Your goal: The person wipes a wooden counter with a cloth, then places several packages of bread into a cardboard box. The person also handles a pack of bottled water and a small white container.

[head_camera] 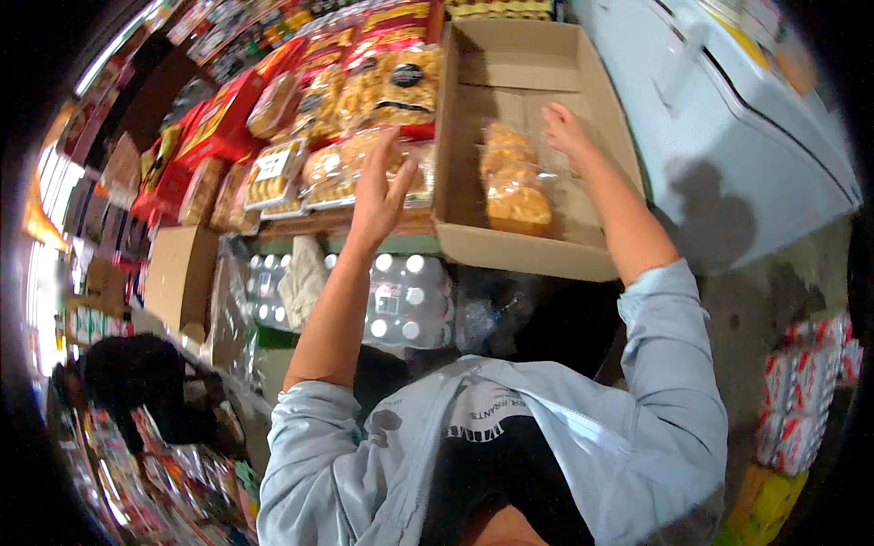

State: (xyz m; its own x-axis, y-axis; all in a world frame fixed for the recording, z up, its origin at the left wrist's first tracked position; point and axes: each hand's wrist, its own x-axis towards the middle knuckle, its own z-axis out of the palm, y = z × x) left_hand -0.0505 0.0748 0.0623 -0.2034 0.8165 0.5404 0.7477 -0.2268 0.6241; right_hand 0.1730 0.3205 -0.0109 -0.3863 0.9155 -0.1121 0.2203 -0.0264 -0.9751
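My left hand (pixel 384 188), fingers apart and holding nothing, is over clear packs of baked goods (pixel 328 174) at the shelf's front. An open cardboard box (pixel 529 249) lies to its right. Inside it, clear-wrapped golden baked goods (pixel 517 201) rest in a row towards the near left part. Over the right side of the box is my right hand (pixel 568 133), empty with its fingers spread, not touching the wrapped goods. A tray of pale yellow pieces under clear wrap (pixel 273 175) sits left of my left hand.
Red snack bags (pixel 222 123) and bags of yellow snacks (pixel 407 78) stand behind the packs. Shrink-wrapped bottles (pixel 410 300) are below the shelf. A pale blue appliance, seemingly a freezer (pixel 737 150), borders the box on the right. A closed carton (pixel 179 276) stands at left.
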